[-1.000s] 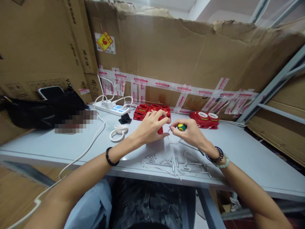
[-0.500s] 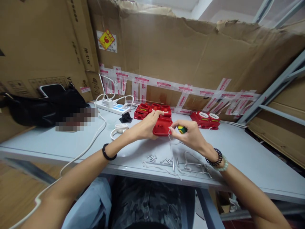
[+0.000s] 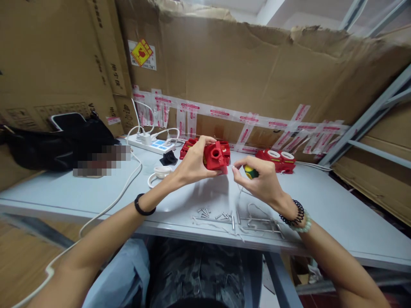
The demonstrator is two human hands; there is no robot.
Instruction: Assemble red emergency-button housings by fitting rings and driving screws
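Note:
My left hand is closed around a red plastic housing, lifted off the grey table and tilted so a round hole faces me. My right hand is closed on a screwdriver with a green and yellow handle; its thumb and forefinger also pinch a thin white wire beside the housing. Several loose screws and bent wire pieces lie on the table just below my hands.
More red housings and a pair with white rings sit behind. A white power strip with cables, a white cable coil, a black bag with a phone at left, cardboard walls behind, metal shelving at right.
My left hand has raised the red housing off the table and turned it so its round hole faces up. My right hand stayed close beside it with the screwdriver.

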